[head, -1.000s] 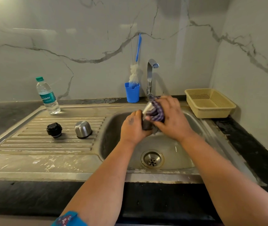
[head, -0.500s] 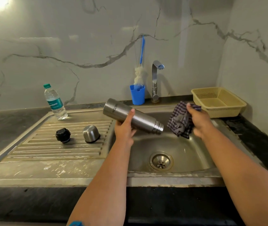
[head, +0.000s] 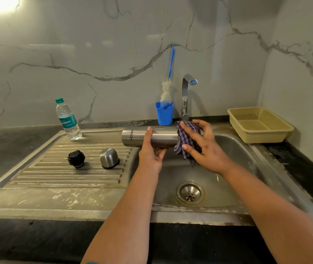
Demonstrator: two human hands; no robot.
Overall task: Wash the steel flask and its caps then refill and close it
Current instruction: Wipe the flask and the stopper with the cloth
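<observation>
Water bottle [head: 68, 120]: clear plastic, green cap, upright at the back left corner of the draining board [head: 37, 187].

Black cap [head: 76, 159]: on the ribbed draining board, well left of the basin.

Steel cap [head: 109, 158]: mouth down on the draining board, just right of the black cap, apart from it.

Flask [head: 163, 138]: steel, lying level in the air over the left rim of the sink [head: 237, 149], base to the left with lettering on it, mouth end hidden under the cloth.

Left hand [head: 151, 151]: grips the flask from below near its middle, thumb up over the front.

Blue cup [head: 164, 116]: at the back edge of the desk [head: 9, 141], holding a bottle brush [head: 168, 90] with a blue handle.

Tap [head: 187, 96]: behind the sink, just right of the cup.

Checked cloth [head: 185, 139]: wrapped around the right end of the flask.

Right hand [head: 203, 145]: fingers curled over the cloth, pressing it round the flask.

Drain [head: 190, 193]: in the basin floor.

Yellow basket [head: 259, 124]: on the desk at the far right.
</observation>
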